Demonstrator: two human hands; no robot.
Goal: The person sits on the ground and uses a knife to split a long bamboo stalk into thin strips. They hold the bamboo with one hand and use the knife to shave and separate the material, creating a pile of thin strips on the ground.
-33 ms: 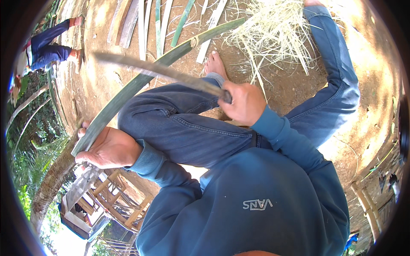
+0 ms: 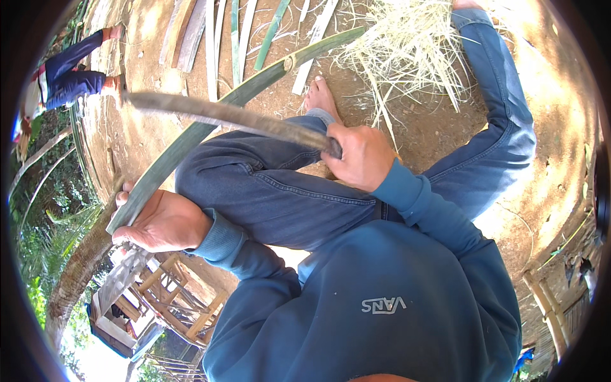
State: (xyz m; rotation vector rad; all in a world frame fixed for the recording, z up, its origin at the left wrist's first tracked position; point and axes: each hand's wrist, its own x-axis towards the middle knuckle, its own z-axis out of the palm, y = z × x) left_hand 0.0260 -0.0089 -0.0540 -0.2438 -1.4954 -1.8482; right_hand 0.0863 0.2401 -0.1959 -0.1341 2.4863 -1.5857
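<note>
My left hand [image 2: 162,219] is closed round the near end of a long green bamboo strip [image 2: 168,153], thumb along one side and fingertips along the other. The strip slants up and away to the right, with a node ring near its far end. In my right hand [image 2: 363,156] is the handle of a machete [image 2: 267,127]. Its long curved blade points left and crosses over the strip in the view. Motion blurs the blade; I cannot tell whether it touches the strip.
Pale shavings [image 2: 407,51] lie heaped beyond my bare foot [image 2: 321,99]. Several split bamboo strips [image 2: 247,38] lie on the dirt ground at the far side. Another person [image 2: 73,83] is at the far left. A tree trunk [image 2: 76,280] and a bamboo frame [image 2: 181,299] appear at lower left.
The machete blade has swung slightly down and to the left, and my right hand has shifted a little with it. My left hand and the bamboo strip look unmoved.
</note>
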